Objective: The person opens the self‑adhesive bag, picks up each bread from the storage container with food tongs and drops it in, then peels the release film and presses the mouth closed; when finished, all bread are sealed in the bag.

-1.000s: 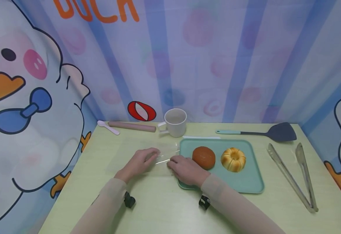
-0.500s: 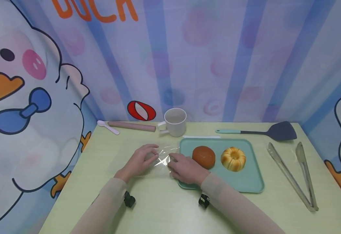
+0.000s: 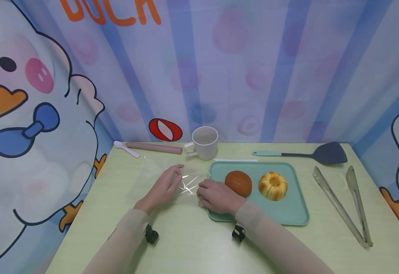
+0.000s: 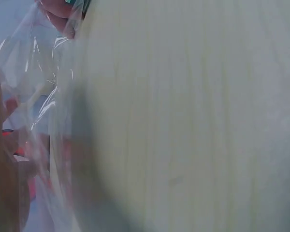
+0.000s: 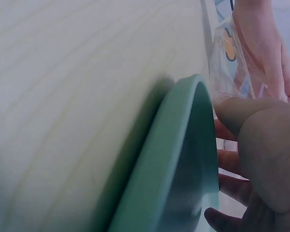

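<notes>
A thin clear plastic bag (image 3: 190, 182) lies crinkled on the table between the two hands, its left part lifted off the surface. My right hand (image 3: 218, 196) pinches the bag's right edge, with its forearm crossing the tray corner. My left hand (image 3: 161, 188) is at the bag with fingers fairly straight and thumb apart; film passes over it in the left wrist view, where the bag (image 4: 43, 92) stretches up to the right hand's fingers (image 4: 60, 21). Beside the right hand is a green tray (image 3: 295, 209) carrying a round brown bun (image 3: 238, 183) and a ring-shaped golden bread (image 3: 273, 186).
At the back stand a white mug (image 3: 205, 142), a rolling pin (image 3: 155, 147) and a small pink spoon (image 3: 126, 149). A white stick-like utensil (image 3: 235, 160) lies behind the tray. To the right are a dark spatula (image 3: 327, 154) and metal tongs (image 3: 343, 209).
My left hand has turned slightly and its fingers have spread and risen, lifting the bag's left part. The right hand keeps its place at the bag's edge, fingers curling more.
</notes>
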Motion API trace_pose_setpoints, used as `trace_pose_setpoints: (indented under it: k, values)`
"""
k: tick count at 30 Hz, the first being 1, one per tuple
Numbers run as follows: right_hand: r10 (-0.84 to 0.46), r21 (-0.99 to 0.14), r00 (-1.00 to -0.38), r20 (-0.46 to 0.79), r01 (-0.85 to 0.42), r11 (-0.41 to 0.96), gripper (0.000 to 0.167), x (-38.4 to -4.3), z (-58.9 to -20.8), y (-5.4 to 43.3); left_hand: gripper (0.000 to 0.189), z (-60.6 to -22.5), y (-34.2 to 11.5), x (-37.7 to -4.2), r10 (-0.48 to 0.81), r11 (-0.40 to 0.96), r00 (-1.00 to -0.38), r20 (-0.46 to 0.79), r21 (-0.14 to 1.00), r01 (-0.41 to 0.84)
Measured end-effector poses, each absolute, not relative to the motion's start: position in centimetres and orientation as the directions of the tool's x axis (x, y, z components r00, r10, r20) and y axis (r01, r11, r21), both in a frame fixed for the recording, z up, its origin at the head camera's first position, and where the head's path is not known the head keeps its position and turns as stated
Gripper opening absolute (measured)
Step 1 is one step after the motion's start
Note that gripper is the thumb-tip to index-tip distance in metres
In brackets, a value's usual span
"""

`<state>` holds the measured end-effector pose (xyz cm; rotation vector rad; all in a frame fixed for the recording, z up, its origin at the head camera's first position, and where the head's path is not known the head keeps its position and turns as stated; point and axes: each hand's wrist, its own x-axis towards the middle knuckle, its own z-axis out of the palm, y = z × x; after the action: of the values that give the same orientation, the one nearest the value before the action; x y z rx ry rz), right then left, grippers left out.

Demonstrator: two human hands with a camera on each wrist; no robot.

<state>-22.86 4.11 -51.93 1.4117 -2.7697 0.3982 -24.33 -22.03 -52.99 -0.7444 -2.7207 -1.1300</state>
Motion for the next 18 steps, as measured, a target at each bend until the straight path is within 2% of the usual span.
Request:
trace_pose_setpoints:
  k: [5, 11, 18]
  values:
    - [-0.793, -0.207, -0.594, 0.136, -0.799, 0.564, 0.014, -22.93, -52.07, 4.09, 0.010, -53.11, -22.15, -24.13, 0.360, 0.614, -0.903, 0.234, 0.670, 0.418]
    - [-0.789, -0.214, -0.597, 0.146, -0.798, 0.564, 0.016, -22.89, -51.91, 4.22, 0.012, -53.49, -22.24, -23.97, 0.351, 0.594, -0.907, 0.232, 0.694, 0.407]
    - [-0.769, -0.293, -0.618, 0.165, -0.775, 0.560, 0.026, -22.79, -51.19, 4.99, 0.015, -53.91, -22.20, -23.94, 0.363, 0.596, -0.910, 0.200, 0.701, 0.392]
